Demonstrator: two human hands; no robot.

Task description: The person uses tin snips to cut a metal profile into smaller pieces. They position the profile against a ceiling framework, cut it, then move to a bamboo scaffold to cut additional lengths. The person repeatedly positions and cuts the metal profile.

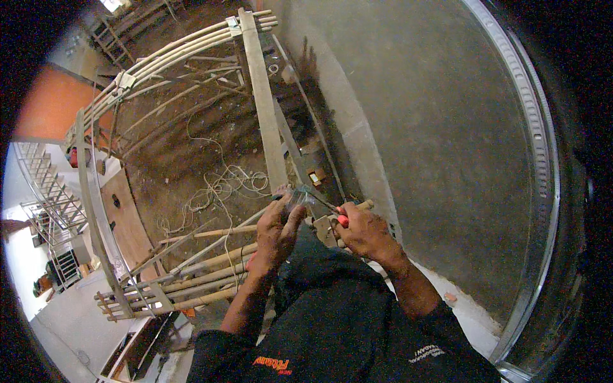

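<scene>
My right hand (pixel 367 233) is closed round a red-handled tool (pixel 343 220). Its thin dark shaft points up and left toward my other hand; the exact kind is too small to make out. My left hand (pixel 280 230) is closed on a crinkled piece of clear plastic (pixel 301 196), which shows above its thumb. The tool's tip reaches the plastic, and whether it touches cannot be seen. Both hands are in front of my chest, just above the near end of a long wooden plank (pixel 263 102).
Scaffolding of bamboo poles (pixel 204 41) surrounds me on the left, with another plank (pixel 92 210) across it. Far below, tangled white cable (pixel 227 185) lies on the brown floor. A grey plastered wall (pixel 440 127) rises on the right, bordered by a metal channel (pixel 533 121). Stairs (pixel 48 182) stand far left.
</scene>
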